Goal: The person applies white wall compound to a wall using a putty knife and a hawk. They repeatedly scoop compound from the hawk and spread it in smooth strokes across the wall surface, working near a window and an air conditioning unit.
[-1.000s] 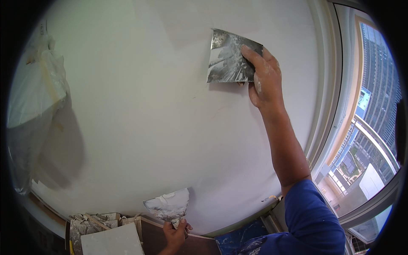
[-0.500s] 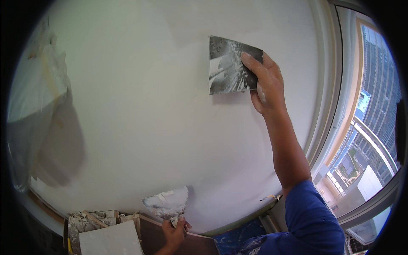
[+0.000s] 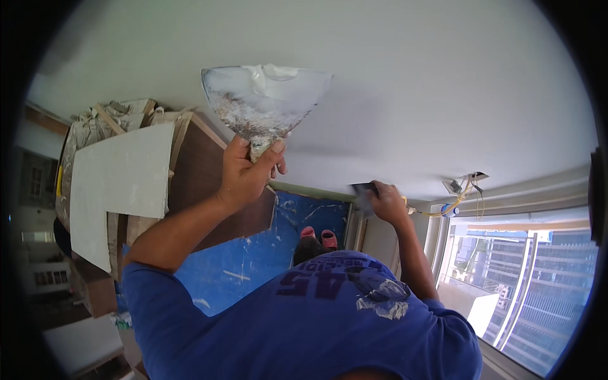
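Left hand: we see our left hand (image 3: 248,174) raised, its fingers (image 3: 277,154) wrapped tight around the short handle of a wide plastering blade (image 3: 263,98).
Wide blade: it fans out above the fist, its broad edge up against the white surface (image 3: 411,82); a lump of white plaster (image 3: 269,73) sits near that top edge, and grey, dried smears cover the lower half near the handle.
Right hand: our right hand (image 3: 385,201) is lower and further right, fingers curled and closed on a small dark scraper (image 3: 362,193).
Small scraper: only a dark corner of it shows past the hand, held where the white surface meets the wall above the window; we cannot tell whether its edge touches.
Hands apart: the 2 hands are well apart, each with its own tool.
Clothing: a blue shirt (image 3: 304,316) with a white plaster stain on the shoulder fills the lower middle.
Feet: 2 pink slippers (image 3: 318,237) stand on a blue sheet (image 3: 253,259) spattered with white.
Left side: a white board (image 3: 117,190) leans on brown cabinet panels (image 3: 202,183), with crumpled, plaster-caked paper behind it.
Right side: loose yellow wires (image 3: 453,202) hang from a small opening near the window (image 3: 525,278), beyond which tall buildings show.
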`<state>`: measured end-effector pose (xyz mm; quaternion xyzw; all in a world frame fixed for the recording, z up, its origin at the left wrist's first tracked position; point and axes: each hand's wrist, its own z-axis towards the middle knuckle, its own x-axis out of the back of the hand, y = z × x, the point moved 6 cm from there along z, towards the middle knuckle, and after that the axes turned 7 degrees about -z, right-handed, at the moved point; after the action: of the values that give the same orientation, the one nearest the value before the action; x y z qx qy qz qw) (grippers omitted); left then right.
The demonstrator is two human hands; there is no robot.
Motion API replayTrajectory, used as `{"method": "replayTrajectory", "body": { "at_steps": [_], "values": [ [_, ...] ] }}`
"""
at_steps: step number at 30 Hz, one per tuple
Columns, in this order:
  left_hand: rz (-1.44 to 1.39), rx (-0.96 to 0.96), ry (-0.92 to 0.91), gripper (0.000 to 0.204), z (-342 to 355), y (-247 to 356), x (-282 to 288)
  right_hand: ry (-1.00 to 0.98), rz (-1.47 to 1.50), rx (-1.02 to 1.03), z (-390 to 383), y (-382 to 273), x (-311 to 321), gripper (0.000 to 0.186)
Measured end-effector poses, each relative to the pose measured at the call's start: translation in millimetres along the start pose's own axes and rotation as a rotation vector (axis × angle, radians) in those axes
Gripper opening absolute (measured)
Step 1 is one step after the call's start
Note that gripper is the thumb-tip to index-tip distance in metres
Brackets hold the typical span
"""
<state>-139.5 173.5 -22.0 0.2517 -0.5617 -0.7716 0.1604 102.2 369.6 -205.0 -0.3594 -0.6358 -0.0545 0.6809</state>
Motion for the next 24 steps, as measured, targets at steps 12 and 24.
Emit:
{"method": "replayTrajectory", "body": {
  "at_steps": [12,24],
  "values": [
    [0.088,0.114,-0.064,0.020,-0.7,-25.5,14.8,-0.048,1.250,-0.131,-7.8,-31.2,80.1,0.020],
    [0.086,0.076,-0.165,0.015,-8.2,-19.5,-5.2,0.089,1.302,-0.109,-53.2,-16.4,57.7,0.035]
  ]
}}
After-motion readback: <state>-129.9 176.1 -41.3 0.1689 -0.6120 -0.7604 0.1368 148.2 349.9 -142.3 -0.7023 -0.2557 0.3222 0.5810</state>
